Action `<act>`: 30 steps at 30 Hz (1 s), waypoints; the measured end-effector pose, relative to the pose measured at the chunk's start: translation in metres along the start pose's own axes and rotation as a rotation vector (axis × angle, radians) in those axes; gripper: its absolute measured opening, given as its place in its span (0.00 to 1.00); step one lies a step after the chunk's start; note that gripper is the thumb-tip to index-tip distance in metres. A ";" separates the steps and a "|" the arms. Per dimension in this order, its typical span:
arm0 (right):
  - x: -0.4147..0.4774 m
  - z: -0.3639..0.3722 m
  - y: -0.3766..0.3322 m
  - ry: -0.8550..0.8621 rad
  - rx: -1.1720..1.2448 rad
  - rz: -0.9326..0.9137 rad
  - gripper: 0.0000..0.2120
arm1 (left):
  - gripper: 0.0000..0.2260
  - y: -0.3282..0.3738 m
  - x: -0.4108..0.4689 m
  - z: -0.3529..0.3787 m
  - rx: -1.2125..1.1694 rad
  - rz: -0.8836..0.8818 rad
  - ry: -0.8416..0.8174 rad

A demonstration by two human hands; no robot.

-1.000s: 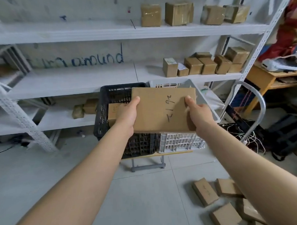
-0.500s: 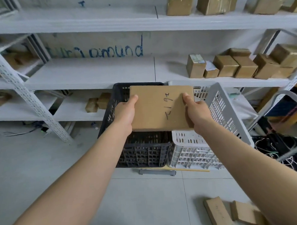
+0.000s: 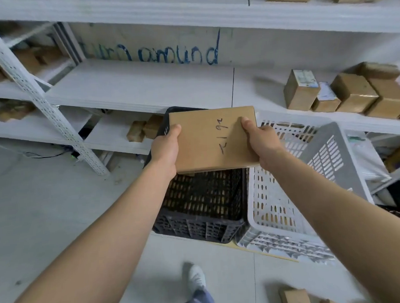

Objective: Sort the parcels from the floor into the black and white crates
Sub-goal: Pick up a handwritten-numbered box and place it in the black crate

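While I held the flat brown parcel (image 3: 213,139) out in front of me, both of my hands were clamped on it. My left hand (image 3: 165,150) gripped its left edge with the thumb laid across the top face, and my right hand (image 3: 261,141) gripped the right edge the same way. The parcel hung roughly level in the air above the far part of the black crate (image 3: 197,224), with its right corner reaching toward the white crate (image 3: 332,159). Dark handwriting ran across its top face. The two crates stood side by side, black on the left and white on the right, in front of a white metal shelf (image 3: 141,85). Small brown boxes (image 3: 352,92) sat clustered on the right of that shelf, and blue writing (image 3: 178,55) marked the wall behind it. Near my shoe (image 3: 195,277), another parcel (image 3: 295,298) lay on the floor at the bottom right.
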State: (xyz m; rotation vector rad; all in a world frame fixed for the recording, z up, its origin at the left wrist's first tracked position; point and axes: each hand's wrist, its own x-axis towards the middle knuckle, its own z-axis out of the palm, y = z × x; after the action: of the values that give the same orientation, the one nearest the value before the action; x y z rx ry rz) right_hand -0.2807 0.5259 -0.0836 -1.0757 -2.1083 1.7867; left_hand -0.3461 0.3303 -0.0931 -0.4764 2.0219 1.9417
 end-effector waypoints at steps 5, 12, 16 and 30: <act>0.052 0.025 -0.009 -0.055 -0.105 0.015 0.28 | 0.22 0.002 0.052 0.006 -0.033 -0.044 0.025; 0.121 0.055 -0.004 -0.113 -0.188 0.073 0.19 | 0.23 -0.007 0.110 0.023 0.039 -0.117 0.033; 0.150 0.064 0.003 -0.219 -0.206 0.189 0.24 | 0.25 -0.025 0.131 0.032 0.072 -0.207 0.063; 0.229 0.101 0.060 -0.193 -0.288 0.216 0.37 | 0.20 -0.095 0.176 0.063 -0.040 -0.461 0.090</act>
State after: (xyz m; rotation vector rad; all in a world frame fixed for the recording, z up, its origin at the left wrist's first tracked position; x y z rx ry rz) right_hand -0.4781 0.5888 -0.2357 -1.2902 -2.5114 1.7787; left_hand -0.4638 0.3843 -0.2577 -0.9585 1.7276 1.7010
